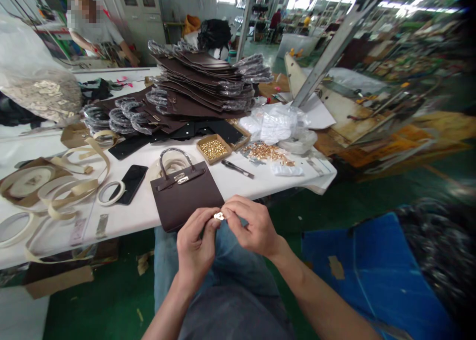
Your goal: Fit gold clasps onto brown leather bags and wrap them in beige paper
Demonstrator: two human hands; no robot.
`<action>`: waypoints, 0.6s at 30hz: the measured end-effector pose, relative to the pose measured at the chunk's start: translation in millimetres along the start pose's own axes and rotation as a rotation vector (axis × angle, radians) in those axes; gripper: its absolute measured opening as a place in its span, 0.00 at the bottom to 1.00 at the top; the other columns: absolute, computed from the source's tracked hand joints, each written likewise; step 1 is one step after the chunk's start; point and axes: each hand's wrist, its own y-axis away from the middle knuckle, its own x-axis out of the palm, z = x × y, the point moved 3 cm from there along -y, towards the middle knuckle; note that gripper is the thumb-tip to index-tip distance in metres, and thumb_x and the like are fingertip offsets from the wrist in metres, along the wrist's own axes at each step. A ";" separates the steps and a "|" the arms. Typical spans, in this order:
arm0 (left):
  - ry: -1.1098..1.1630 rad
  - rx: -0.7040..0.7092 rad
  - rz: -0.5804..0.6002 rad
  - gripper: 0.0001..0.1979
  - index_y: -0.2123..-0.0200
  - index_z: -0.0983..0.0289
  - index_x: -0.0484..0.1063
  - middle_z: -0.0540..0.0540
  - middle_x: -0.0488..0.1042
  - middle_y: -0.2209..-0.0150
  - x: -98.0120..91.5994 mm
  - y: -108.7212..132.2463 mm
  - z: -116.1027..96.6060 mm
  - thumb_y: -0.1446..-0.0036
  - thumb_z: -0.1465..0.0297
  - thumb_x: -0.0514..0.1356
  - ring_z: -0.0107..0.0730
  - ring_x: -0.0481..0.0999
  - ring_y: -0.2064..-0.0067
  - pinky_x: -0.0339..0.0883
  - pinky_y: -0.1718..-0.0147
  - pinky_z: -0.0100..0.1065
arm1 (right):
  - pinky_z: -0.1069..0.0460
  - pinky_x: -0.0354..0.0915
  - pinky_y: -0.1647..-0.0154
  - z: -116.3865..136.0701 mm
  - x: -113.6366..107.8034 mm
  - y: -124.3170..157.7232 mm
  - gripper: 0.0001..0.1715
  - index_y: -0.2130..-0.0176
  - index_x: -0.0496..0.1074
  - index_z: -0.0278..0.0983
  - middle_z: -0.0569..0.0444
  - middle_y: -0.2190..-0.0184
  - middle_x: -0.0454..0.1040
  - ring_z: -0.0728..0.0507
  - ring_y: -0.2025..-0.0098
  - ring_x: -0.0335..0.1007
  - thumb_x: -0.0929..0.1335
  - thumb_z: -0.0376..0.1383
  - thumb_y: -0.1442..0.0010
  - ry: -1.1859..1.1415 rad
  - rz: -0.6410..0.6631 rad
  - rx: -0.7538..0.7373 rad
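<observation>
Small metal fitting pinched between two hands near a brown bag

Head view: the fitting is just below the centre of the frame, above the person's lap. The left hand comes up from the bottom edge, its thumb and forefinger closed on the fitting's left side. The right hand reaches in from the lower right, thumb and fingers drawn together at the fitting's right side, its palm turned inward.

Just beyond the hands, the bag rests at the edge of the white table, its handle up and a silvery clasp on its front. Left of it lie a phone and a tape roll, which overlaps the phone's edge. Above and right of the bag, mid-frame, are a small box of gold studs, a dark slim tool and a scatter of gold pieces. Brown panels with wrapped handles are piled at upper centre. A full plastic sack stands at upper left, with a co-worker behind. A blue box fills the lower right.
</observation>
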 end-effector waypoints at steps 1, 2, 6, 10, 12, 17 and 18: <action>0.008 -0.013 -0.005 0.10 0.49 0.57 0.86 0.57 0.85 0.53 1.3 0.7 -0.2 0.23 0.69 0.63 0.40 0.85 0.54 0.79 0.52 0.38 | 0.45 0.74 0.54 1.1 0.8 0.2 0.12 0.56 0.80 0.42 0.48 0.61 0.81 0.39 0.59 0.78 0.67 0.31 0.22 -0.014 -0.015 0.020; 0.015 -0.023 -0.011 0.09 0.49 0.57 0.86 0.57 0.85 0.53 2.5 1.2 -0.5 0.23 0.69 0.63 0.40 0.85 0.55 0.79 0.52 0.38 | 0.45 0.73 0.55 2.3 1.4 0.1 0.13 0.57 0.80 0.42 0.49 0.62 0.81 0.40 0.60 0.78 0.67 0.31 0.22 -0.028 -0.029 0.042; 0.017 -0.039 -0.030 0.09 0.50 0.58 0.85 0.56 0.85 0.54 4.7 1.8 -1.8 0.23 0.69 0.63 0.39 0.84 0.56 0.78 0.53 0.37 | 0.46 0.73 0.55 3.0 1.4 0.3 0.14 0.61 0.80 0.41 0.51 0.65 0.80 0.41 0.62 0.77 0.68 0.34 0.21 -0.081 -0.068 0.136; 0.022 -0.060 -0.071 0.08 0.50 0.57 0.85 0.56 0.85 0.53 3.0 1.9 0.6 0.23 0.68 0.64 0.39 0.84 0.54 0.78 0.51 0.38 | 0.46 0.77 0.52 -5.3 0.1 6.0 0.13 0.52 0.85 0.42 0.49 0.58 0.84 0.40 0.58 0.81 0.69 0.39 0.20 -0.213 -0.045 0.226; 0.049 -0.072 -0.082 0.08 0.50 0.57 0.86 0.57 0.86 0.53 2.7 2.2 2.3 0.24 0.67 0.65 0.41 0.85 0.53 0.79 0.50 0.39 | 0.46 0.79 0.52 -9.6 -0.5 9.4 0.13 0.44 0.85 0.42 0.47 0.51 0.85 0.40 0.55 0.83 0.72 0.42 0.22 -0.293 -0.029 0.266; 0.150 -0.071 -0.055 0.08 0.50 0.58 0.87 0.59 0.86 0.51 4.5 2.7 0.9 0.25 0.67 0.66 0.43 0.86 0.51 0.80 0.49 0.41 | 0.47 0.80 0.50 -7.9 -3.7 10.6 0.12 0.45 0.87 0.43 0.47 0.51 0.86 0.39 0.51 0.84 0.77 0.41 0.27 -0.276 -0.029 0.222; 0.162 -0.068 -0.053 0.08 0.49 0.58 0.87 0.59 0.86 0.51 4.2 2.5 -0.1 0.25 0.68 0.67 0.43 0.85 0.50 0.80 0.49 0.41 | 0.46 0.80 0.49 -6.5 -4.3 10.2 0.12 0.45 0.87 0.43 0.47 0.51 0.86 0.39 0.52 0.84 0.78 0.40 0.27 -0.270 -0.030 0.201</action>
